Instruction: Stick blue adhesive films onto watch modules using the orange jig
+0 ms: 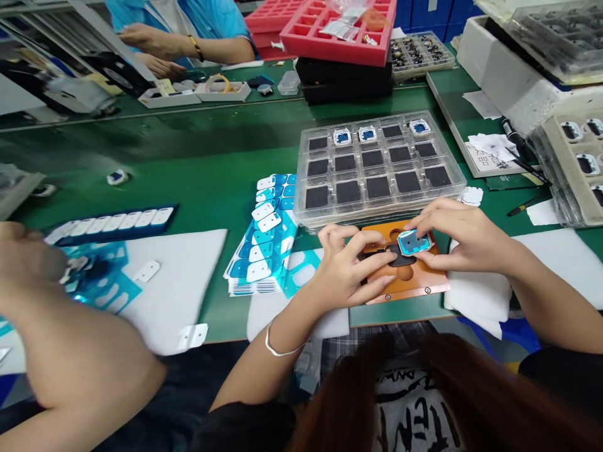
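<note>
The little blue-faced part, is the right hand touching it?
Touching. The head view shows the right hand pinching the blue-faced part at its edges, between thumb and fingers.

Green bench [211, 169] carries the clear plastic tray [339, 212], with an orange plate [419, 280] on its near side, sticker sheets [261, 251] just left, and a white pad [193, 267] plus small case [117, 177] farther left.

Orange fixture plate [421, 279]: left side partly hidden under my left hand [346, 267]. Black insert [402, 258]: outline partly covered by my fingers. Blue-filmed frame [413, 243]: underside hidden, edge partly covered by my right hand [455, 235]. Neighbour's hand [26, 263]: blurred, cut off by left edge. Beige tray [554, 135]: cut off by right edge. Handwritten card [492, 164]: characters too small to read.
</note>
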Action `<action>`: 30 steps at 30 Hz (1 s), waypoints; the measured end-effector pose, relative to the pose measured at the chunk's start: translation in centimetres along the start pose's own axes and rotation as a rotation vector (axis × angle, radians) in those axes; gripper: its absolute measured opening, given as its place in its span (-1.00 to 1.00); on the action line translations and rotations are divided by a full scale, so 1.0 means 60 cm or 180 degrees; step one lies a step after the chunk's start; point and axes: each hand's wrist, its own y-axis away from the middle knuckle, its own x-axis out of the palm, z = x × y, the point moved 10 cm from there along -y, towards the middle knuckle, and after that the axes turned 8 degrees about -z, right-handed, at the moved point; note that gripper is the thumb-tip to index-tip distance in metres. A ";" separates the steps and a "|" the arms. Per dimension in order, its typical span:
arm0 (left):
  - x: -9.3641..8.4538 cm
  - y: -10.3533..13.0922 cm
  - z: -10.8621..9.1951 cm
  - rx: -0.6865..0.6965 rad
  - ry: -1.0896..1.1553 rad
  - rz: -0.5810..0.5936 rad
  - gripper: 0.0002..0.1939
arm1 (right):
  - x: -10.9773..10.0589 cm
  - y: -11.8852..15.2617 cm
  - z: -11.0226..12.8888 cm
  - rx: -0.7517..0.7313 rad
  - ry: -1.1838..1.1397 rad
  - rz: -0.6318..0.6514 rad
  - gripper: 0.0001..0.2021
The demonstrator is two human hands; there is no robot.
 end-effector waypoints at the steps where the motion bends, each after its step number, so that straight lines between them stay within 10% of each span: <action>1: -0.001 0.000 0.000 0.0004 -0.0010 -0.0004 -0.76 | 0.001 0.000 0.002 -0.0021 0.0007 0.0010 -0.86; 30: 0.000 -0.004 -0.002 -0.0043 0.0189 0.0054 -0.82 | -0.019 0.003 -0.043 0.0572 -0.0014 0.0066 -0.85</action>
